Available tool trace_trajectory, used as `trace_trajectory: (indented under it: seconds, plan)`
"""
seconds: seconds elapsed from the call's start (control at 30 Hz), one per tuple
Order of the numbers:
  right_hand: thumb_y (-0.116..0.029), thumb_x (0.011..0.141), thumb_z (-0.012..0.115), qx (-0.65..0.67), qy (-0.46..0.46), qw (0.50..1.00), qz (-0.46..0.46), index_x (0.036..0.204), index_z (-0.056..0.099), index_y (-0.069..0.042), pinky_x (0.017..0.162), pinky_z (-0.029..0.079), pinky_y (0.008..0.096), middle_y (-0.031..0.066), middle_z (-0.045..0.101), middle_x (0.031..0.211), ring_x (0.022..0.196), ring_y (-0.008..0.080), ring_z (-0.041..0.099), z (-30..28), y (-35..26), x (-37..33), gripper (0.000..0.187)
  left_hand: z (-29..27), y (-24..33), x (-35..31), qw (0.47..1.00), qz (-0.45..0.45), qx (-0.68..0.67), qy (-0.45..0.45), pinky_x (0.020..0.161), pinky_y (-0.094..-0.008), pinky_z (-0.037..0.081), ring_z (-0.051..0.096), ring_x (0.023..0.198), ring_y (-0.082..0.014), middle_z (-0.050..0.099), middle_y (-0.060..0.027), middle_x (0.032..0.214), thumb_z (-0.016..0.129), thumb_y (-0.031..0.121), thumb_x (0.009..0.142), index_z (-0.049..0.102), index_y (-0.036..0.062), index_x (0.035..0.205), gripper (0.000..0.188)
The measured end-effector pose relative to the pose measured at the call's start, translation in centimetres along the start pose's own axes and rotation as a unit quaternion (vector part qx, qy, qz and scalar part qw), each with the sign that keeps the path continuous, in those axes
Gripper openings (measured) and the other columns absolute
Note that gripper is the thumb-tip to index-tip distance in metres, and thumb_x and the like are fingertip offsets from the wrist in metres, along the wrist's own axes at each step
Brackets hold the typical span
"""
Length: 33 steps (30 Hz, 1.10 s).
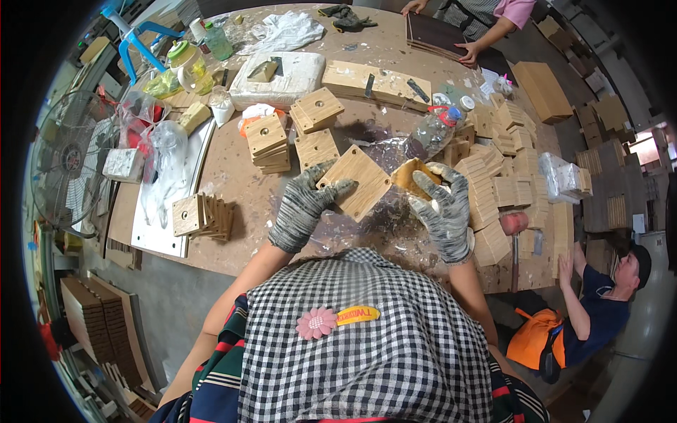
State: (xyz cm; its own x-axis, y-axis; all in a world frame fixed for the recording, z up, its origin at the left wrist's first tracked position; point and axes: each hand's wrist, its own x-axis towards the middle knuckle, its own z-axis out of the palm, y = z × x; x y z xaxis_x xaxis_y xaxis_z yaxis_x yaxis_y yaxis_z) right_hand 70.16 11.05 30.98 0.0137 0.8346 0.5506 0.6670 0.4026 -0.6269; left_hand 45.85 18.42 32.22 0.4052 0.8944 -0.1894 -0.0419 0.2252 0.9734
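Gloved hands work over the worktop (233,176): the left hand (305,204) grips one square wooden block (355,182) by its left corner, holding it tilted above a sheet of clear plastic film (384,211), while the right hand (443,206) is closed around a yellowish pad (412,176), seemingly a sanding pad, pressed to the block's right edge. Judging by how things lie, the work looks partly done. Three short stacks of drilled square blocks (317,109) stand just beyond the hands, and one fanned row of about six blocks (204,215) lies to the left; which of them are finished I cannot tell. A large heap of smaller wooden pieces (497,180), too many to count, fills the right side of the worktop. One clear plastic bottle (434,130) lies near the heap. Two other people show: one pair of hands on dark boards (434,34) at the far edge, and one seated person (599,303) at lower right.
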Motion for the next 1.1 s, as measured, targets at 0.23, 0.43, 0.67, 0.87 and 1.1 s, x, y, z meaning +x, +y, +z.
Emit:
trace_trajectory:
  seconds: [0.23, 0.43, 0.67, 0.87, 1.1]
  plan:
    - [-0.005, 0.073, 0.074, 0.018, 0.003, 1.000, 0.005, 0.118, 0.062, -0.010, 0.095, 0.045, 0.0314, 0.0078, 0.049, 0.119, 0.110, 0.0230, 0.050, 0.5, 0.2, -0.4, 0.046, 0.0, -0.4, 0.4, 1.000, 0.029, -0.001, 0.008, 0.070, -0.0237, 0.051, 0.061, 0.080, -0.0090, 0.066, -0.0051, 0.092, 0.072, 0.021, 0.079, 0.062, -0.0003, 0.110, 0.038]
    - [-0.010, 0.080, 0.067, 0.146, 0.000, 0.988, 0.047, 0.118, 0.061, -0.011, 0.101, 0.040, 0.0341, 0.0076, 0.052, 0.126, 0.116, 0.0231, 0.048, 0.0, 0.4, 0.5, 0.039, -3.0, -6.5, 2.2, 0.989, 0.141, 0.037, 0.004, 0.073, -0.0283, 0.051, 0.062, 0.087, -0.0148, 0.065, -0.0051, 0.099, 0.069, 0.015, 0.082, 0.061, 0.0012, 0.109, 0.031]
    - [-0.006, 0.079, 0.066, 0.195, -0.069, 0.978, 0.038, 0.115, 0.065, -0.013, 0.103, 0.039, 0.0315, 0.0064, 0.049, 0.129, 0.121, 0.0213, 0.046, 1.0, -1.1, 2.0, 0.036, -2.3, -4.2, 1.1, 0.850, 0.332, 0.408, -0.013, 0.076, -0.0309, 0.050, 0.063, 0.087, -0.0227, 0.064, -0.0111, 0.099, 0.061, 0.001, 0.086, 0.061, 0.0142, 0.114, 0.032]
    - [-0.008, 0.081, 0.064, 0.132, -0.109, 0.985, -0.012, 0.115, 0.065, -0.008, 0.106, 0.036, 0.0332, 0.0059, 0.050, 0.129, 0.124, 0.0219, 0.043, 1.0, -1.2, 2.3, 0.033, -1.9, -2.7, 0.4, 0.973, 0.109, 0.200, -0.038, 0.075, -0.0272, 0.048, 0.060, 0.084, -0.0160, 0.063, -0.0073, 0.094, 0.060, 0.010, 0.089, 0.061, 0.0070, 0.111, 0.023]
    - [-0.004, 0.083, 0.064, 0.252, -0.156, 0.949, 0.105, 0.118, 0.061, -0.006, 0.101, 0.041, 0.0300, 0.0084, 0.049, 0.128, 0.120, 0.0202, 0.047, 1.7, -2.9, -1.0, 0.035, -3.1, -4.4, 1.7, 0.938, 0.229, 0.259, -0.002, 0.069, -0.0335, 0.051, 0.061, 0.080, -0.0260, 0.062, -0.0111, 0.098, 0.052, -0.008, 0.082, 0.061, 0.0159, 0.115, 0.041]
